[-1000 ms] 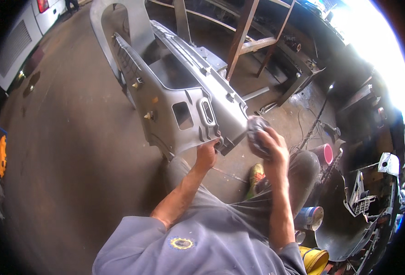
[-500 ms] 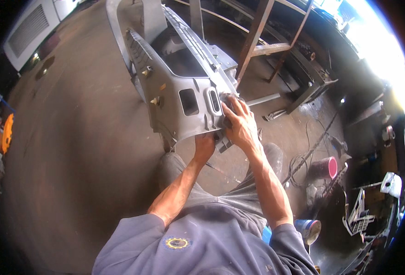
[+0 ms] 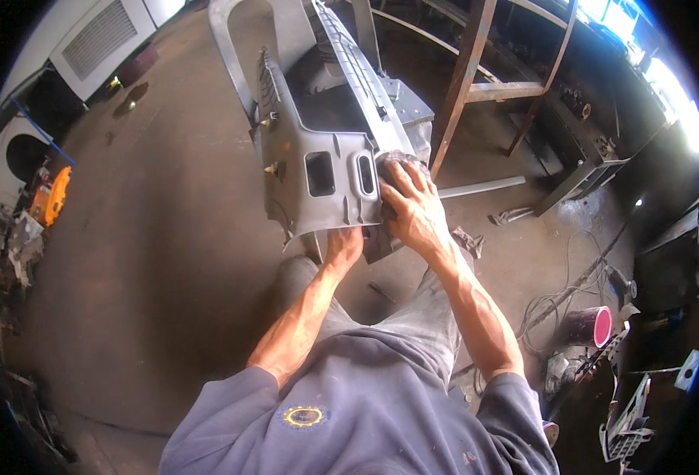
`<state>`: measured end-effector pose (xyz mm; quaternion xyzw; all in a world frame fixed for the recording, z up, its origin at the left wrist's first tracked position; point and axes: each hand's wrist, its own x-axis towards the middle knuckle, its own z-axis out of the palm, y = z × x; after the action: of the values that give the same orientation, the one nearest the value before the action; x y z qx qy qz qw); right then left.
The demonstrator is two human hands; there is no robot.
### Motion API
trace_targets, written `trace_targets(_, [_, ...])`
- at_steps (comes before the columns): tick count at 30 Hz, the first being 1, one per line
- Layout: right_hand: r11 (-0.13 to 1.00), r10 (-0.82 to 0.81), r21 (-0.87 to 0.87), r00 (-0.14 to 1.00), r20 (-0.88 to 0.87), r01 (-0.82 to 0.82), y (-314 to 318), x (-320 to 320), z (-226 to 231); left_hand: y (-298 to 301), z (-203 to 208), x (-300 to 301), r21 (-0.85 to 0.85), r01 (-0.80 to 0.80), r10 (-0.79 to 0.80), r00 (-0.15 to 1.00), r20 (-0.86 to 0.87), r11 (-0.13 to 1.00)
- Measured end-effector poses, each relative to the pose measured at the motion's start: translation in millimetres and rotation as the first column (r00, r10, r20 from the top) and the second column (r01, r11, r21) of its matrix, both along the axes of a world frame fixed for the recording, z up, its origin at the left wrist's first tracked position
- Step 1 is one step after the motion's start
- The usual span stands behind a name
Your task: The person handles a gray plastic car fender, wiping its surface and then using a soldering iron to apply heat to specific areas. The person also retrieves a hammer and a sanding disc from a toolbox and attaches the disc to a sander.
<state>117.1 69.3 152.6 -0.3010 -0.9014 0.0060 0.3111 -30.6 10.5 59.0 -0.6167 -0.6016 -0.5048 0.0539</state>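
A grey moulded plastic panel (image 3: pixel 341 142), with a large opening and two smaller cut-outs, lies propped on a grey plastic chair (image 3: pixel 227 47). My left hand (image 3: pixel 344 244) reaches under the panel's near edge and holds it from below; its fingers are hidden. Bent over the panel's right edge is my right hand (image 3: pixel 409 194). Its fingers press a dark, soft-looking pad (image 3: pixel 397 158) against that edge, beside the narrow oval cut-out. Whether the pad is cloth or an abrasive sheet does not show. Two small pale clips (image 3: pixel 271 168) stick out on the panel's left side.
A rusty metal frame (image 3: pixel 464 87) stands beyond the chair on the right. A metal bar (image 3: pixel 484 187) lies on the floor near it. Further right are a loose cable (image 3: pixel 535 305) and a pink-ended can (image 3: pixel 598 327). Parts and an orange piece (image 3: pixel 56 194) sit far left.
The panel has turned slightly, its left face now more edge-on. My right hand stays on its right edge with the pad, and my left hand stays underneath. The whole view has shifted.
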Motion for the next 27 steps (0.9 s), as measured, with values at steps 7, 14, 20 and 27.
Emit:
trace_targets(7, [0.998,0.06,0.001,0.998,-0.005,-0.06,-53.7,47.6,-58.6,-9.3,8.7,-9.4,-0.2,0.056,-0.035,0.994,0.104,0.978])
trace_targets(14, [0.999,0.016,-0.043,0.998,0.057,-0.014,5.3,0.7,9.6,-2.8,-28.8,-13.0,-0.14,-0.063,0.03,0.974,-0.225,0.988])
trace_targets(20, [0.998,0.034,0.045,0.999,-0.001,-0.034,-57.1,51.5,-56.9,11.3,-39.5,-14.4,-0.183,0.071,-0.083,0.995,-0.059,0.981])
trace_targets(27, [0.999,0.051,-0.008,0.998,-0.023,-0.051,2.3,7.7,5.1,-5.1,-6.9,-13.1,-0.157,0.029,-0.047,0.993,-0.109,0.987])
